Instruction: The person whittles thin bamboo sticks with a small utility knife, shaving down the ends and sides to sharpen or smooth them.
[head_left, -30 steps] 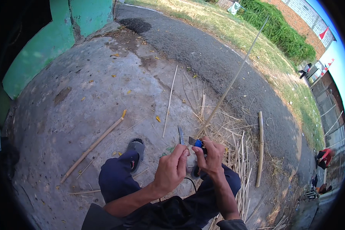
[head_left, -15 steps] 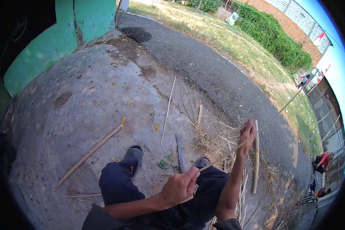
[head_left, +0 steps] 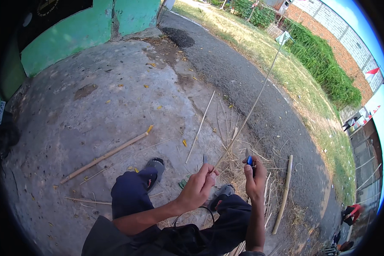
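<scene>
The left hand (head_left: 198,187) pinches the near end of one long thin bamboo strip (head_left: 254,102) between thumb and fingers. The strip rises from the hand toward 1 o'clock, its far tip high above the grass verge (head_left: 260,51). The right hand (head_left: 255,181), at 3 o'clock of the left hand and just beside it, is closed around a blue-handled knife (head_left: 248,160); the short blade points up and stands apart from the strip.

Judged progress: the work appears partly done. Loose shavings (head_left: 243,166) lie heaped on the ground at 12 o'clock of the hands, which suggests trimming is under way. The strip in hand looks slender along its whole length; whether it needs more paring cannot be told. Uncut stock remains on the ground.

Count:
- Strips in hand: one.
- Knives: one.
- Thick bamboo poles: two. One pole (head_left: 104,157) lies at 10 o'clock of the left hand on the concrete pad (head_left: 94,115); one pole (head_left: 283,194) lies at 3 o'clock of the right hand.
- Thin split slat (head_left: 200,127): one, at 12 o'clock of the left hand.
- Sandalled feet: two, one (head_left: 155,164) at 10 o'clock, one (head_left: 222,193) between the hands.
</scene>
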Available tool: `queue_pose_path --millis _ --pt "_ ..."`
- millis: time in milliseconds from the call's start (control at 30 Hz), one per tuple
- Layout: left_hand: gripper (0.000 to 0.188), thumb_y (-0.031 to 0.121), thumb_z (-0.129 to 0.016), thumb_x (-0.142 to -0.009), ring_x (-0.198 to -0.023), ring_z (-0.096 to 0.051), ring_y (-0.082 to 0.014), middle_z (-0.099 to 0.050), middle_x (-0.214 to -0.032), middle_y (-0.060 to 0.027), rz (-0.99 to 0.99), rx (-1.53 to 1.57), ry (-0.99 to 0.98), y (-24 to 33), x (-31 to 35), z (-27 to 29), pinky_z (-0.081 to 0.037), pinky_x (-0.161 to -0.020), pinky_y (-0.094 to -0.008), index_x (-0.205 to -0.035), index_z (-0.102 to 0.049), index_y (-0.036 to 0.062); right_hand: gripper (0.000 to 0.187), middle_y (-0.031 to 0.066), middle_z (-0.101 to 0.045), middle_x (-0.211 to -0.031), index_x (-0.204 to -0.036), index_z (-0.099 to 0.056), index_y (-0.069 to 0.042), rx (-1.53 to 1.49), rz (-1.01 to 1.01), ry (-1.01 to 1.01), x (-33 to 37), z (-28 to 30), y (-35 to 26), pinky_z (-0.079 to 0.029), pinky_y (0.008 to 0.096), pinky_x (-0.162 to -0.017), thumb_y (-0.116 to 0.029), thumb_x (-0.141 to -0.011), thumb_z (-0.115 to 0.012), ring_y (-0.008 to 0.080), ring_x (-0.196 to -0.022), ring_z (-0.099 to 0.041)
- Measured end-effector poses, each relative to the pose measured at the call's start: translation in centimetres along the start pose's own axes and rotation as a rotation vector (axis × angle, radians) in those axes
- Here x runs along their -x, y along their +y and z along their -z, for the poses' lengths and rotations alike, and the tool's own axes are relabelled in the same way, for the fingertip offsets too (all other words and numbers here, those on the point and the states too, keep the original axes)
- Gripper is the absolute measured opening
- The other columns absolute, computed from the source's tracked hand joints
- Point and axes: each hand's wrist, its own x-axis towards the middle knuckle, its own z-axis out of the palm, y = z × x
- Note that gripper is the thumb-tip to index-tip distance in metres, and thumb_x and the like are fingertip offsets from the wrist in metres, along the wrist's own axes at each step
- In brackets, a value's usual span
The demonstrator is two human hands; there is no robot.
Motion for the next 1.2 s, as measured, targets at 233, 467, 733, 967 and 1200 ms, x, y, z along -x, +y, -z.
queue_pose_path --millis 233,467,733,967,1200 --pt "0.022 0.020 -0.042 -0.117 -0.058 -0.035 -0.0033 -0.039 -0.069 0.0054 0.198 0.349 -0.108 0.8 -0.3 0.6 -0.031 -0.052 -0.0242 -0.111 -0.055 0.0029 0.031 0.0157 -0.073 -0.086 -0.115 -0.067 -0.004 0.120 0.320 -0.145 -0.5 -2.7 -2.0 -0.054 0.0414 -0.064 -0.028 -0.097 -0.074 0.0348 -0.068 -0.071" --pt "0.020 0.018 -0.043 -0.116 -0.058 -0.039 -0.0034 -0.043 -0.070 0.0038 0.121 0.256 -0.069 0.8 -0.3 0.7 -0.033 -0.053 -0.0252 -0.105 -0.052 0.0041 0.029 0.0126 -0.072 -0.080 -0.111 -0.069 -0.006 0.124 0.352 -0.138 -0.9 -3.6 -1.5 -0.053 0.0400 -0.059 -0.028 -0.094 -0.077 0.0317 -0.063 -0.070" --pt "0.018 0.015 -0.046 -0.113 -0.059 -0.053 -0.0122 -0.053 -0.071 -0.0064 0.061 -0.006 0.000 1.8 -0.7 0.2 -0.041 -0.056 -0.0337 -0.102 -0.053 0.0024 0.028 0.0090 -0.070 -0.074 -0.106 -0.068 -0.008 0.158 0.362 -0.062 -0.9 -3.9 -0.8 -0.048 0.0385 -0.053 -0.030 -0.093 -0.079 0.0290 -0.057 -0.067" --pt "0.020 0.016 -0.048 -0.113 -0.060 -0.046 -0.0087 -0.048 -0.069 -0.0031 0.138 0.039 -0.076 2.3 -0.7 -0.1 -0.040 -0.057 -0.0315 -0.099 -0.054 0.0031 0.025 0.0109 -0.068 -0.072 -0.105 -0.067 -0.005 0.162 0.267 0.018 -1.0 -3.1 -0.4 -0.045 0.0357 -0.053 -0.030 -0.100 -0.071 0.0276 -0.055 -0.063" --pt "0.019 0.016 -0.049 -0.112 -0.062 -0.051 -0.0139 -0.053 -0.073 -0.0062 0.053 0.003 -0.256 1.8 2.5 -2.2 -0.042 -0.060 -0.0348 -0.102 -0.057 0.0020 0.038 -0.0053 -0.043 -0.079 -0.103 -0.059 -0.006 -0.396 -0.122 0.641 -6.0 5.6 7.7 -0.030 0.0243 -0.053 -0.041 -0.114 -0.052 0.0036 -0.063 -0.037"
